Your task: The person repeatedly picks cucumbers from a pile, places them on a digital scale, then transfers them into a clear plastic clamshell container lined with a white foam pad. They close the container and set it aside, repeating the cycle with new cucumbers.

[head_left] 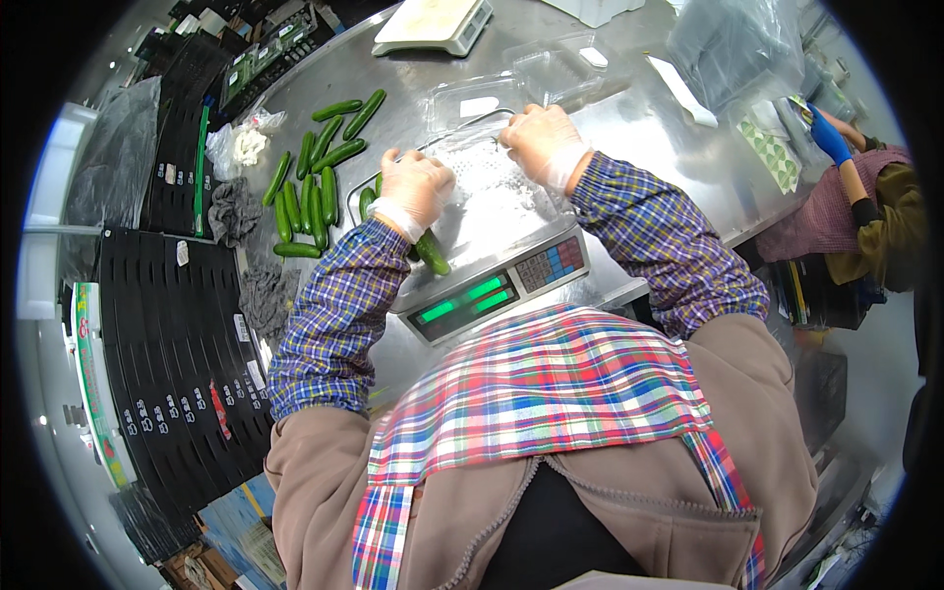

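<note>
My left hand [413, 189], in a clear thin glove, is over the left side of a digital scale [526, 251] with curled fingers; what they close on is hidden. Below its wrist a green cucumber [431, 254] pokes out, and more green [367, 203] shows at its outer side. At the pan's far rim, my right hand [544, 144], gloved alike, has its fingertips pressed together on something too small to make out. Shiny clear plastic [492, 182] covers the pan between both hands. Several loose cucumbers [317, 202] lie on the steel table left of the scale.
Clear plastic boxes [560, 71] rest beyond the scale. A second scale [433, 25] stands at the far edge. Grey cloths [233, 208] and stacked black crates [182, 344] are on the left. Plastic bags [733, 49] and green-patterned sheets [769, 152] lie right, near a blue-gloved co-worker [870, 202].
</note>
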Action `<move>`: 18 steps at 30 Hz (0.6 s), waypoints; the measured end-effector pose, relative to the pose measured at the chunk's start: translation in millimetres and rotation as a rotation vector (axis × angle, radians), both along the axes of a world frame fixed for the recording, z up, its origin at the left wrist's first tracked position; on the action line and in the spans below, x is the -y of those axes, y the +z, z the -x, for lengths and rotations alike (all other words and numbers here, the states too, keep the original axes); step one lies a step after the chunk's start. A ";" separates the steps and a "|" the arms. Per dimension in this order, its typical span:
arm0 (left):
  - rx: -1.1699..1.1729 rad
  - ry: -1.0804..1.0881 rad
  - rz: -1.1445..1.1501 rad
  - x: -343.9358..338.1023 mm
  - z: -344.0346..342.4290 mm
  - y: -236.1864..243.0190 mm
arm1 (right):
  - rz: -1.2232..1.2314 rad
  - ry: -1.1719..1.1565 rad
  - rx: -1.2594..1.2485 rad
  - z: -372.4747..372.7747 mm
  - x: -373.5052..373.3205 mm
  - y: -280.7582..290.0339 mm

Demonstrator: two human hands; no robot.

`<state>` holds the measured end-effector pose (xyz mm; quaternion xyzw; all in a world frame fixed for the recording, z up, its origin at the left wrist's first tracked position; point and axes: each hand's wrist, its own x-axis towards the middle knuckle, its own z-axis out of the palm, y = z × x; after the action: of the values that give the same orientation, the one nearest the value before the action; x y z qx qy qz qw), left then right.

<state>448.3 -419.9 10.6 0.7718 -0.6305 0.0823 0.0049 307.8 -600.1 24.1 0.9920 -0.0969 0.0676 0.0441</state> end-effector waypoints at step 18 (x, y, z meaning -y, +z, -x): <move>-0.500 0.890 -0.121 -69.8 10.3 -12.9 | -0.488 -0.403 0.228 30.6 15.2 -20.0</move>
<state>438.0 -350.1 -2.3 0.9604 -0.2243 -0.1472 0.0752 277.1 -615.3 4.1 0.9202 -0.3087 0.1429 -0.1936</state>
